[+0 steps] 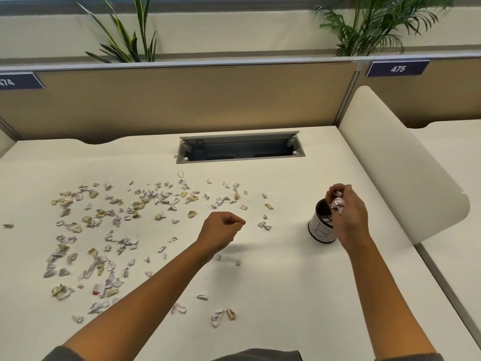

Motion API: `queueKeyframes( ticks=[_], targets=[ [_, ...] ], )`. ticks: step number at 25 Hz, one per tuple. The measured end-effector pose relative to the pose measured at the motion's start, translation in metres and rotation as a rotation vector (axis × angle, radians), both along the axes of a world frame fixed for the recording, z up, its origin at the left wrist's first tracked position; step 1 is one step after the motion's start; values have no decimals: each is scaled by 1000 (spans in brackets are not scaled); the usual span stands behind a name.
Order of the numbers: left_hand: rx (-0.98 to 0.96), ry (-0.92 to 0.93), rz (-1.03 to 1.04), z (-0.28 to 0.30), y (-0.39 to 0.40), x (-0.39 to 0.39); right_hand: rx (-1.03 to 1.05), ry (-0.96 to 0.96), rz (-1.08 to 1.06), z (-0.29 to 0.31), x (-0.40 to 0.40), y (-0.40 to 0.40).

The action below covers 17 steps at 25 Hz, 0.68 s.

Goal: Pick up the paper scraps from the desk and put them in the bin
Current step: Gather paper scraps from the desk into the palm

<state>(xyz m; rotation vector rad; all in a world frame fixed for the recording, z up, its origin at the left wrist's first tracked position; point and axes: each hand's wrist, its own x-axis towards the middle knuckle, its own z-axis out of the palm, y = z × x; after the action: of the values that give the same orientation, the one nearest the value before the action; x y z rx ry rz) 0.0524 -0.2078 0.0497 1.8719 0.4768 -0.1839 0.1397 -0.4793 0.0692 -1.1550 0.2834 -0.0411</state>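
1. Right of centre: small bin (pixel 320 225) on desk (pixel 273 269), paper bits inside.
2. Directly over its rim: right hand (pixel 347 212) clutching crumpled scraps (pixel 337 203).
3. Mid-frame: left hand (pixel 221 230) curled, contents unclear.
4. Left half: loose scraps (pixel 117 220) strewn.

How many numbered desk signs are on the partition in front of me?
2. One sign sits at the far left of the partition, cut off by the frame edge. The other sign, reading 475, is at the upper right. More may lie outside the view.
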Motion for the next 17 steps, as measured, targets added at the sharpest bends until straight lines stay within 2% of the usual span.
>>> queueKeyframes(
  ticks=[1,2,11,13,15,17],
  targets=[
    [-5,9,8,-1,2,1,-172,-35,10,-3,3,-6],
    [-11,21,15,-3,3,1,-255,-38,16,-5,6,-10],
    [80,56,60,-24,10,8,-533,-55,12,-13,6,-8],
    [115,49,72,-27,14,12,-500,-122,50,-12,4,3],
    [160,31,56,-28,19,20,-402,-199,158,-11,3,21],
    [264,23,7,-29,24,30,-388,-218,280,-15,5,42]
  ],
)
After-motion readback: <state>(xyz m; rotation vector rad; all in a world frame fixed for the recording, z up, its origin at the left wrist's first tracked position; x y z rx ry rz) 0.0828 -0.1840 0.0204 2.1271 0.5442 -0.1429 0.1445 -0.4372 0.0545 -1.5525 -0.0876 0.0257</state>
